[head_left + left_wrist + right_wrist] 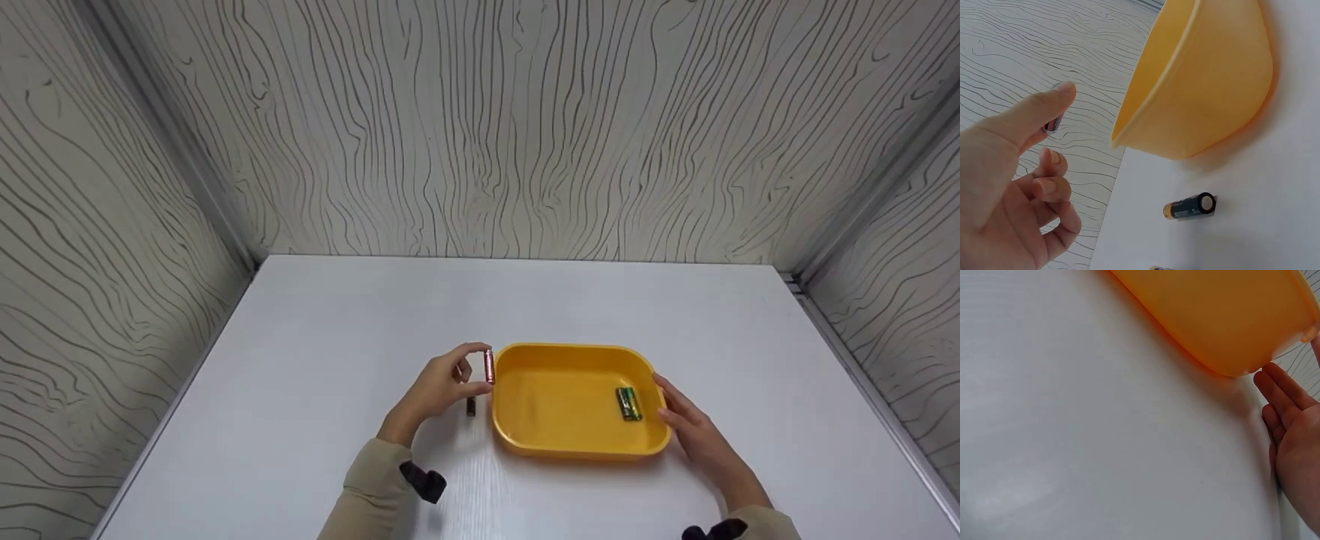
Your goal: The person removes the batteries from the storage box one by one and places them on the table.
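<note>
My left hand (442, 382) pinches a red battery (489, 367) upright between thumb and finger, at the left rim of a yellow plastic bin (570, 449). In the left wrist view the thumb hides most of that battery (1051, 125). Below this hand a black battery with a copper-coloured end (1189, 207) lies on the table. My right hand (696, 431) holds the bin's right end, its thumb at the rim and its other fingers along the outer wall. Inside the bin, near that end, green batteries (628, 403) lie side by side.
The bin stands on a white table (360, 315), with wood-grain panels (480, 135) behind and at both sides. At the bottom edge of the left wrist view, the end of another small object (1158, 268) shows, mostly cut off.
</note>
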`<state>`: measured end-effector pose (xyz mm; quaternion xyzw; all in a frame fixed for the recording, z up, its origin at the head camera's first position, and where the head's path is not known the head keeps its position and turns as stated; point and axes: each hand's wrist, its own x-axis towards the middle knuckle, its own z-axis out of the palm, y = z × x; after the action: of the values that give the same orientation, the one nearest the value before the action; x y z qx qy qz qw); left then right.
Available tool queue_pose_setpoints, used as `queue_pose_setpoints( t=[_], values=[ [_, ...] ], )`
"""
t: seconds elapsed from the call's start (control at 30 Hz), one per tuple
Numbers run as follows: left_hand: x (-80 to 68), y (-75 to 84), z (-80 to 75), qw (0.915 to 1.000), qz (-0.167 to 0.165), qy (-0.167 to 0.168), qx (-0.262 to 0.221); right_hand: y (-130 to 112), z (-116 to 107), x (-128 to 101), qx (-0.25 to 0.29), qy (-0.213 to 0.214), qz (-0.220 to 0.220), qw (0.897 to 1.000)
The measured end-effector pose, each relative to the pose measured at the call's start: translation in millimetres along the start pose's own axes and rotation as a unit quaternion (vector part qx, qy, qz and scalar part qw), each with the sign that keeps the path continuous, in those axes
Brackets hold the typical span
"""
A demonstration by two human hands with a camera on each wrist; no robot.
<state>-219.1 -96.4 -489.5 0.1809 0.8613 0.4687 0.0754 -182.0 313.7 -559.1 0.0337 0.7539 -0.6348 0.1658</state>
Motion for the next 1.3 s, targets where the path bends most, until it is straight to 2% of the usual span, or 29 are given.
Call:
queue_pose_setpoints(
  t=[0.3, 0.57, 0.83, 1.3],
  values=[
    [-8.8, -19.9, -7.9, 1.0000, -0.010, 0.000, -0.002, 0, -1, -1, -0.026, 0.002, -0.005, 1.000],
    [-17.4, -40.4, -12.1, 0.9998, -0.022, -0.003, 0.001, 0, -1, -2, -0.027, 0.001, -0.001, 1.000],
    [-23.1, -52.9, -12.4, 0.9995, -0.028, -0.006, -0.008, 3, -2, -1, -0.017, -0.002, -0.004, 1.000],
    [-23.0, -81.0, -5.8, 0.9967, -0.065, 0.005, 0.048, 0, -1, -2, -0.015, 0.003, -0.003, 1.000]
  ],
)
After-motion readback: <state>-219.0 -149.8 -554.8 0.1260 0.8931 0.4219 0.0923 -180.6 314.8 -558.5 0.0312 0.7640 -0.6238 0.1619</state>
